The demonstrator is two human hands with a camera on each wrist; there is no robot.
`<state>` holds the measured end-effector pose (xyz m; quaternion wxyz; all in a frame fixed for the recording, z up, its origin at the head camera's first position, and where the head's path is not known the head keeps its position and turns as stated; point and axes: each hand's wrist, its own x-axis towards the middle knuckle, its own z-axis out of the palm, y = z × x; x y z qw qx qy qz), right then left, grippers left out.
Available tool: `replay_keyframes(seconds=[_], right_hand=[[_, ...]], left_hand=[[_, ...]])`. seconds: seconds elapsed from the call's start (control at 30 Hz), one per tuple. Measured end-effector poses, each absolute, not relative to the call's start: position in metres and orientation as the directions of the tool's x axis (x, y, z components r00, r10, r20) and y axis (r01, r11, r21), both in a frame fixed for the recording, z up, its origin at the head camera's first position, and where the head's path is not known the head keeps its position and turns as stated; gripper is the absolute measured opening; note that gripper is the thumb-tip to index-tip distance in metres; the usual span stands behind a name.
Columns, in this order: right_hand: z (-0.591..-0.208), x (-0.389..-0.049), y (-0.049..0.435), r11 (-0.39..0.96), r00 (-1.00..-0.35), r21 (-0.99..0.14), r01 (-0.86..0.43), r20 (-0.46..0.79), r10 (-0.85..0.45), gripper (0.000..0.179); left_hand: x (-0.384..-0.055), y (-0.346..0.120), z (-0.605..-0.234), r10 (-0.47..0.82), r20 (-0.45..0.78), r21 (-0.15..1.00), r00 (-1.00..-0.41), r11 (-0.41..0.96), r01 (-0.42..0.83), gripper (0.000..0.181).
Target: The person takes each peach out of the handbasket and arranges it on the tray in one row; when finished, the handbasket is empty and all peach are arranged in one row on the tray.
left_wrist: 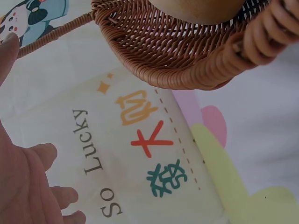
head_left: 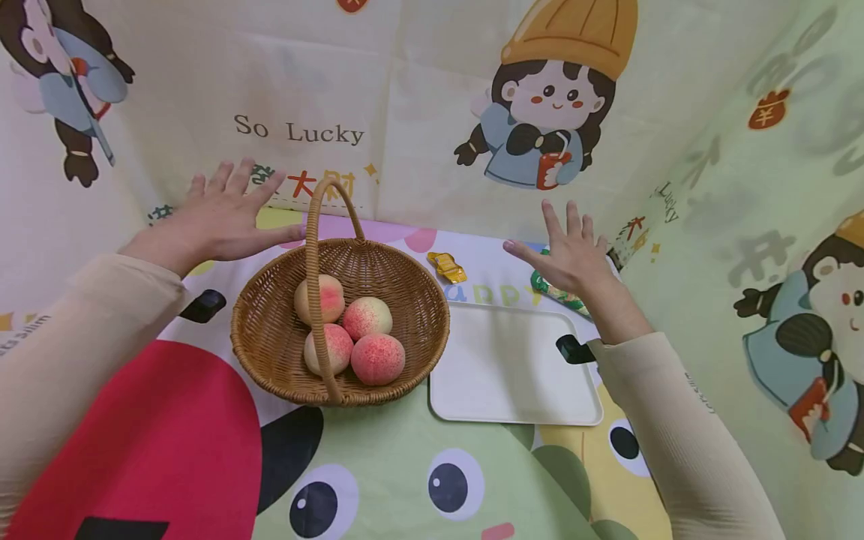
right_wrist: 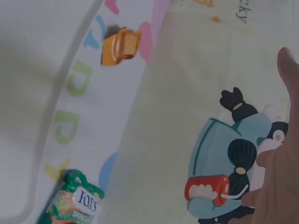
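My left hand [head_left: 209, 221] is raised with fingers spread, beside the back left of a brown wicker basket [head_left: 418, 307]. It holds nothing; its thumb points toward the tall basket handle [head_left: 313, 262], though I cannot tell if they touch. Several pink and cream peaches [head_left: 378, 359] lie inside the basket. Fingers apart and holding nothing, my right hand [head_left: 577, 255] hovers over the back right of the table. Below it lies a green packet [right_wrist: 77, 200] marked FOX'S, partly hidden by the hand in the head view. A small crumpled yellow packet [head_left: 446, 267] lies between basket and right hand.
A shallow white rectangular tray [head_left: 513, 367] lies right of the basket, its left edge close to the basket's rim. A printed cloth covers the table [head_left: 405, 457]. Printed cloth walls [head_left: 432, 112] stand at the back and both sides.
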<state>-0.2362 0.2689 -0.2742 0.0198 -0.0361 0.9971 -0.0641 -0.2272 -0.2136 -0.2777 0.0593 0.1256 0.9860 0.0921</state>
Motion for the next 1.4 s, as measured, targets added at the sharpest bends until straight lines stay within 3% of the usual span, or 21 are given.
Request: replay_keyframes(seconds=[0.2,0.4,0.63,0.83,1.0,1.17,1.4], right_hand=[[-0.273,-0.237,0.263,0.98,-0.992,-0.162,-0.12,-0.011,-0.123,0.108],[-0.269,-0.23,0.233,0.927,-0.97,-0.29,-0.237,0.012,-0.244,0.103],[-0.284,-0.203,0.177,0.775,-0.853,-0.414,-0.478,0.007,-0.522,0.099],[-0.306,-0.178,0.139,0.686,-0.712,-0.363,-0.63,-0.083,-0.698,0.081],[-0.326,-0.164,0.114,0.666,-0.628,-0.286,-0.689,-0.224,-0.746,0.062],[-0.34,-0.157,0.099,0.691,-0.631,-0.265,-0.673,-0.283,-0.723,0.071],[-0.344,-0.157,0.096,0.695,-0.666,-0.227,-0.683,-0.198,-0.719,0.062]], left_hand=[[-0.227,-0.216,-0.279,0.265,-0.092,0.205,-0.96,0.948,0.243,0.103],[-0.215,-0.224,-0.279,0.29,-0.112,0.276,-0.951,0.928,0.251,0.1],[-0.174,-0.235,-0.303,0.389,-0.156,0.42,-0.908,0.858,0.296,0.096],[-0.149,-0.233,-0.33,0.449,-0.204,0.508,-0.87,0.808,0.298,0.091],[-0.145,-0.231,-0.347,0.469,-0.249,0.545,-0.848,0.791,0.277,0.089],[-0.143,-0.229,-0.354,0.489,-0.27,0.624,-0.83,0.745,0.236,0.079],[-0.143,-0.222,-0.351,0.483,-0.231,0.664,-0.845,0.713,0.225,0.075]])
